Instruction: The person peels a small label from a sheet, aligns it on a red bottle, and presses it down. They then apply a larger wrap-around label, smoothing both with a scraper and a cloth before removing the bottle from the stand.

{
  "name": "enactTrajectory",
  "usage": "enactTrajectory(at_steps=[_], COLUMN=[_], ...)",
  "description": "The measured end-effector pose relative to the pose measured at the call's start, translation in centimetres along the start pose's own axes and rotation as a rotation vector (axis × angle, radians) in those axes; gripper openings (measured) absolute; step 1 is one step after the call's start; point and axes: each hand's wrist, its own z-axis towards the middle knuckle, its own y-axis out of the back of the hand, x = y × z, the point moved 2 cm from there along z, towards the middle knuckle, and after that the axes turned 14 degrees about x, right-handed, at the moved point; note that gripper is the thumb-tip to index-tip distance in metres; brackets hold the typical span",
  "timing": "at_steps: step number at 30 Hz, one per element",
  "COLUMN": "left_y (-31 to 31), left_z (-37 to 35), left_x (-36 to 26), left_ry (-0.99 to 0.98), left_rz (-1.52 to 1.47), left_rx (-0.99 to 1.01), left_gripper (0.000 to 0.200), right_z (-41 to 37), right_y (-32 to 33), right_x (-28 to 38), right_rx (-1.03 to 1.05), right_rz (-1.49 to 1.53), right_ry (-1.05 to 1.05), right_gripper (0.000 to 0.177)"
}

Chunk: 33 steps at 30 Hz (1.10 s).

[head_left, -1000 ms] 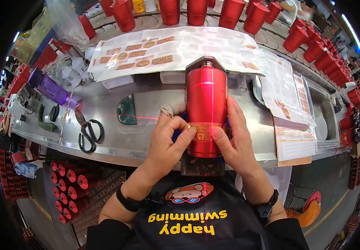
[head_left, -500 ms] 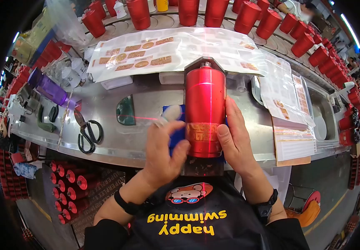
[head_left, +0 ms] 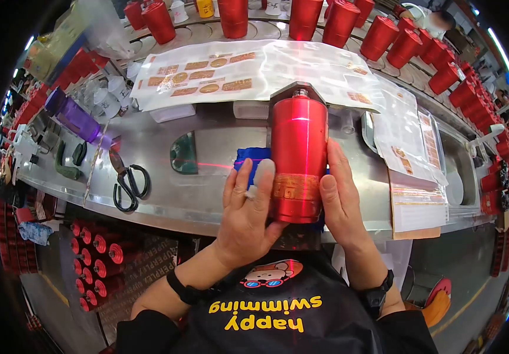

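A glossy red bottle (head_left: pixel 299 138) with a threaded metal neck lies before me on a dark angular holder (head_left: pixel 294 88). Around its lower part runs a gold patterned label (head_left: pixel 297 186). My left hand (head_left: pixel 244 206) is at the bottle's left side, fingers stretched and apart; the index finger wears a pale finger cover and rests near the label's edge. The left thumb touches near the base. Along the right side, my right hand (head_left: pixel 343 194) steadies the bottle with its fingers and thumb against it. A blue cloth (head_left: pixel 250 158) shows partly behind my left fingers.
Sheets of gold labels (head_left: pixel 207 74) lie beyond the bottle, with more sheets (head_left: pixel 405 153) at the right by a sink (head_left: pixel 458 159). Black-handled scissors (head_left: pixel 129 183), a dark green plate (head_left: pixel 184 154) and a purple bottle (head_left: pixel 71 118) are at the left. Red bottles (head_left: pixel 304 17) stand on a curved conveyor.
My left hand has gone from curled fingers at the label to stretched fingers along the bottle's side. My right hand stays in place. Items on the conveyor have shifted left.
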Motion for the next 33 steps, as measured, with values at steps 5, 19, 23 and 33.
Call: enactTrajectory(at_steps=[5, 19, 23, 33], left_y=[0.3, -0.6, -0.3, -0.9], left_z=[2.2, 0.5, 0.9, 0.8], left_x=[-1.7, 1.5, 0.4, 1.5], left_ry=[-0.146, 0.031, 0.054, 0.059], left_rz=[0.113, -0.238, -0.11, -0.142], left_rx=[-0.02, 0.079, 0.069, 0.118], left_gripper=[0.074, 0.095, 0.1, 0.104], right_z=[0.0, -1.2, -1.2, -1.5], right_y=[0.2, 1.2, 1.5, 2.5], right_x=[-0.3, -1.1, -1.3, -1.4], right_rx=[0.007, -0.075, -0.122, -0.113], right_rz=[0.13, 0.304, 0.289, 0.259], right_ry=[-0.014, -0.012, 0.002, -0.039], right_gripper=[0.061, 0.051, 0.049, 0.031])
